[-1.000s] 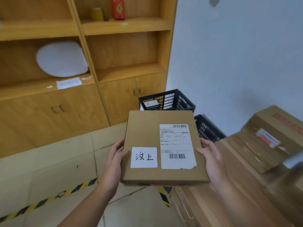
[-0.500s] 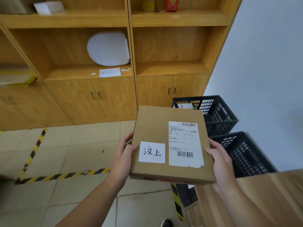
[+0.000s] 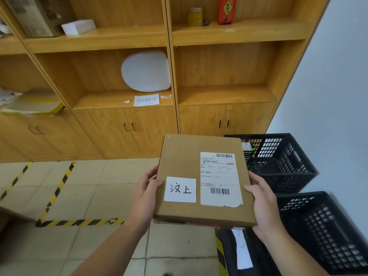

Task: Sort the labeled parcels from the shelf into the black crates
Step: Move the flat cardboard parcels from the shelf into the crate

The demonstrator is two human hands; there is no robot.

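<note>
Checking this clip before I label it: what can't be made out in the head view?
Head view:
- Far crate contents: mostly hidden behind the parcel.
- Shipping label small print: too small.
- Paper tag below the parcel: blurred.
- Left hand and right hand fingertips: under the parcel.

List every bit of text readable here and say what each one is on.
"汶上": handwritten on the white sticker on the parcel.
"业务类型": on the shipping label; its other print and barcode numbers are too small.
Paper note on the shelf edge: handwritten, too scrawled to read surely.
Red bottle label: blurred.
Paper slip at the black crate below the parcel: illegible.
</note>
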